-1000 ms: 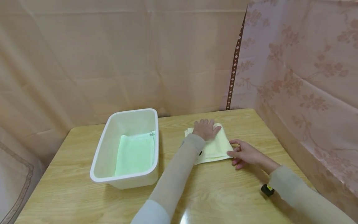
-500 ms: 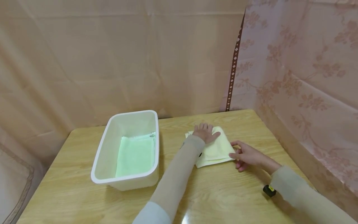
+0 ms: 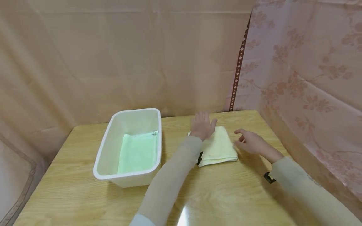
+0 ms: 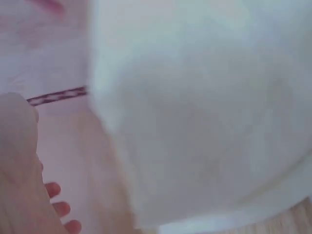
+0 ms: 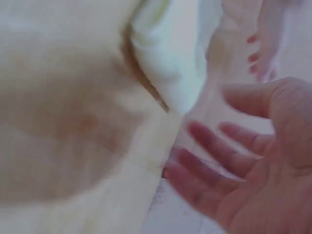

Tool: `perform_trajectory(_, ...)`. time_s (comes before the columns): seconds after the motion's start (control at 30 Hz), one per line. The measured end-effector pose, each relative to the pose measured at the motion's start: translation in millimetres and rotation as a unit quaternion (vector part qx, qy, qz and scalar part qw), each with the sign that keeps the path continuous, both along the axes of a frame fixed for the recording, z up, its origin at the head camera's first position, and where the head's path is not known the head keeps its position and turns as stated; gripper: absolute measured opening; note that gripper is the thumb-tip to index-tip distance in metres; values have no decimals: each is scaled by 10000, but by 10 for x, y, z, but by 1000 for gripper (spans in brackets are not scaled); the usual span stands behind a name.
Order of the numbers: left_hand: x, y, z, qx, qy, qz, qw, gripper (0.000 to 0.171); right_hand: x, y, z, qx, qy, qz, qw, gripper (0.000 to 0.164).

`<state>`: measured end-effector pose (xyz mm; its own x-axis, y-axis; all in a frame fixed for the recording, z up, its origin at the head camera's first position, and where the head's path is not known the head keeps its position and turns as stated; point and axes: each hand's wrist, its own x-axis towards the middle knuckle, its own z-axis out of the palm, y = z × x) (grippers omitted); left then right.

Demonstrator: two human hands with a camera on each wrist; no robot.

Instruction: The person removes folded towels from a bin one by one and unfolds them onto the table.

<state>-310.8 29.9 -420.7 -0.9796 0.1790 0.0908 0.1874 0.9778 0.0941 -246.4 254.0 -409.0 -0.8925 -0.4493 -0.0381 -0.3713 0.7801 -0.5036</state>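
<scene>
A folded pale yellow cloth [image 3: 219, 146] lies on the wooden table, its layered edge facing the near side. Over its far left part is my left hand [image 3: 202, 126], fingers straight and thumb spread; in the left wrist view the hand [image 4: 19, 165] appears apart from the cloth [image 4: 204, 126]. Just off the cloth's right side hovers my right hand [image 3: 251, 142], holding nothing. The right wrist view shows that hand [image 5: 253, 156] with relaxed, slightly bent fingers beside a corner of the cloth [image 5: 170, 58].
Left of the cloth stands a white plastic tub [image 3: 99, 160] with a folded mint green cloth [image 3: 138, 152] inside. The wooden table [image 3: 226, 194] ends at a beige curtain [image 3: 113, 62] behind and a pink floral curtain [image 3: 316, 78] on the right.
My right hand has let go of the cloth's near right corner and moved up and away. My left hand has lifted from the cloth and shifted toward the far side.
</scene>
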Motion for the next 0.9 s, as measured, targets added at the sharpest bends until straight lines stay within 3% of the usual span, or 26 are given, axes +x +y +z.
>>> perform_trajectory(0.1, 214, -106, 136, 514, 230, 114, 9983, 69, -139, -89, 86, -45, 811, 143, 9966, 52)
perform_trajectory(0.23, 620, -204, 224, 1001, 293, 36, 9945, 76, -292, -230, 135, -133, 1369, 309, 9900, 56)
perform_trajectory(0.37, 1013, -284, 180, 955, -256, 36, 9951, 83, -418, -378, 79, -137, 1233, 607, 9904, 61)
perform_trajectory(0.47, 1210, -352, 66, 679, -702, -21, 9952, 89, -486, -493, -10, -142, 805, 859, 9930, 65)
perform_trajectory(0.57, 1330, -409, -54, 408, -1075, -252, 9930, 96, -532, -598, -114, -70, 391, 1075, 9934, 69)
perform_trajectory(0.67, 1381, -444, -165, 208, -1386, -470, 9890, 99, -559, -701, -211, -9, 0, 1230, 9924, 71)
perform_trajectory(0.9, 1427, -528, -232, -111, -1664, -511, 9847, 81, -571, -958, -334, 391, -430, 1533, 9865, 71)
